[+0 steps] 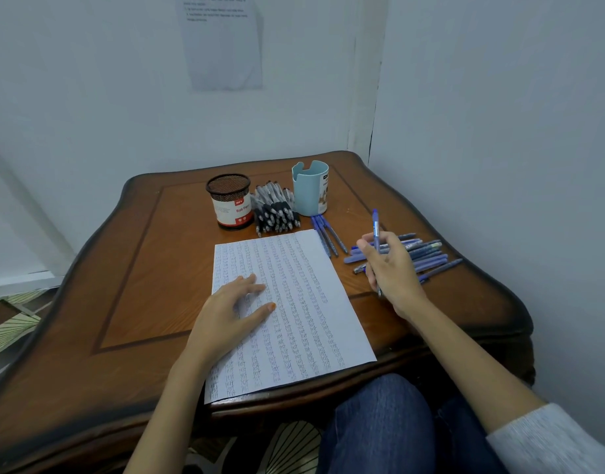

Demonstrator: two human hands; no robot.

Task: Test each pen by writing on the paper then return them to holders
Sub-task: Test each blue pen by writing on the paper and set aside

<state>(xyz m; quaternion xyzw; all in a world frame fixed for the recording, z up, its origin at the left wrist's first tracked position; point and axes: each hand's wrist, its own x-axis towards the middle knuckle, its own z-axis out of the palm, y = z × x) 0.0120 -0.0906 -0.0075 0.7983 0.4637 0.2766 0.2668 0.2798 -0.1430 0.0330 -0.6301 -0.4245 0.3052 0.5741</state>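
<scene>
The wooden table (140, 268) fills the middle of the frame, set into a corner of pale walls. On it the paper (304, 323), already covered in rows of blue writing, lies at centre with its long axis running from the upper centre to the lower edge, tilted slightly to the left.

The left hand (232, 302) lies flat on the paper's left half, fingers spread and straight, pressing the sheet down. The right hand (391, 268) hovers at centre right, just off the paper's right edge, its fingers curled round a blue pen (375, 227).

That pen stands almost vertical in the frame. Its capped or clicker end sticks out above the fingers, toward the top of the frame. Its tip shows below the palm, pointing at the lower edge.

Behind the hand, a pile of blue pens (427, 256) lies mostly crosswise, pointing left to right.

At upper centre a black mesh holder (230, 206) and a light blue holder (310, 193) stand upright. A heap of black pens (277, 212) lies between them. Three blue pens (328, 237) lie side by side just below the blue holder, touching the paper's top right corner.
</scene>
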